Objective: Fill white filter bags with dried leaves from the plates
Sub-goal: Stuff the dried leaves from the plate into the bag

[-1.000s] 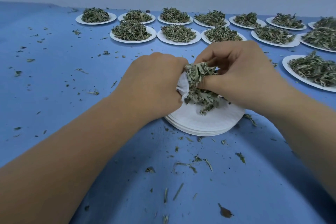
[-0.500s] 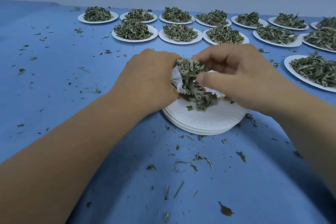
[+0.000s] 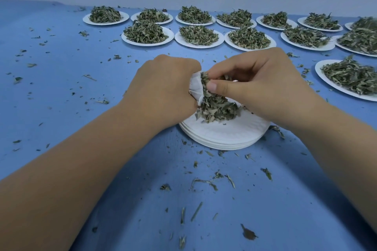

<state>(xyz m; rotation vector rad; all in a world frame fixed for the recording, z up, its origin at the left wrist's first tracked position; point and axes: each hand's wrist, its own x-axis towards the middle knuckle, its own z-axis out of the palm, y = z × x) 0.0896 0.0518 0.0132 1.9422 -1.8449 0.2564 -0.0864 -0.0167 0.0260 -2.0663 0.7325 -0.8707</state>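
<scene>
Above stacked white paper plates, the left hand clamps a white filter bag while the right hand pinches dried green leaves at its mouth.

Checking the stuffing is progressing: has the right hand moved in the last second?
Yes. Against the stack of white plates, the right hand, pinching dried leaves, has edged left toward the filter bag the left hand grips.

On the bench, a plate stack sits centre, leaves on it, bag over its left edge, two rows of heaped plates behind, another plate right.
</scene>
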